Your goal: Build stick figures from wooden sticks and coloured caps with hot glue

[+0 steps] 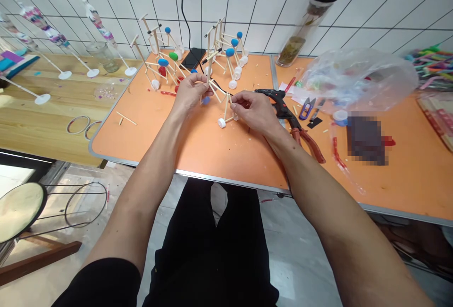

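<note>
Between my two hands is a small model tricycle (216, 91) made of thin wooden sticks, with a white wheel (222, 123) at its lower end. My left hand (191, 94) pinches the upright stick at its left end, below a crossbar with dark tips. Fingers of my right hand (255, 111) are closed on the sticks at the other end, partly hiding a second wheel. Similar stick tricycles with blue seats (230, 52) stand just behind. More of them, one with a green seat (173, 56), are behind my left hand.
Right of my hands lie a black glue gun (279, 102), red-handled pliers (311, 145) and blue thread snips (307, 109). A plastic bag (357, 78) and a tall glass bottle (300, 29) stand farther back. Loose sticks (126, 118) lie at left. A phone (193, 58) rests near the wall.
</note>
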Demonstrator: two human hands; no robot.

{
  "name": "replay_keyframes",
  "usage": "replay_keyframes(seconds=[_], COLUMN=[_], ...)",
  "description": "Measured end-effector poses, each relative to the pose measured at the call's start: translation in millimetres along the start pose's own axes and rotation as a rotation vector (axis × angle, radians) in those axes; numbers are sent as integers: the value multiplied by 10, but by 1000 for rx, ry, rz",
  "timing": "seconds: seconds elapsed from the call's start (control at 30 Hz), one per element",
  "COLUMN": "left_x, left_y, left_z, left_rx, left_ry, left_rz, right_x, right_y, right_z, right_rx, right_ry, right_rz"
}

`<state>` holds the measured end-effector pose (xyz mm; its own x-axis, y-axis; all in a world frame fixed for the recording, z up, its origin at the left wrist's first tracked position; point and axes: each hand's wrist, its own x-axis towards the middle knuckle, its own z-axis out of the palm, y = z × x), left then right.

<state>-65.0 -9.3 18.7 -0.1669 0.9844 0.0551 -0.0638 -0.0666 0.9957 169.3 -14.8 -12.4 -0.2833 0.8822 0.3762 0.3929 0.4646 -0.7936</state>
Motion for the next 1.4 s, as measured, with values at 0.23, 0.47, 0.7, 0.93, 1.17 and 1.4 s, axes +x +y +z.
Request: replay_keyframes(seconds=[0.23, 0.47, 0.7, 0.93, 1.17, 1.4], left_x=[-18, 3, 49, 41, 56, 31], left_y=[35, 9, -37, -31, -47, -25], left_z=[14, 3, -25, -6, -5, 13], left_rx=[6, 6, 16, 4, 27, 8], left_ry=[18, 34, 16, 19, 11, 4], left_rz=[-7, -1, -4, 3, 3, -15], right_x=[1, 15, 52, 72, 106, 135], right_y=[0, 24, 64, 21, -12, -9], right_z=[10, -9, -23, -43, -29, -7], right_rx=[16, 50, 148, 247, 211, 210], right_ry=[17, 28, 68, 8, -48, -83], right_rz=[4, -4, -30, 26, 42, 32])
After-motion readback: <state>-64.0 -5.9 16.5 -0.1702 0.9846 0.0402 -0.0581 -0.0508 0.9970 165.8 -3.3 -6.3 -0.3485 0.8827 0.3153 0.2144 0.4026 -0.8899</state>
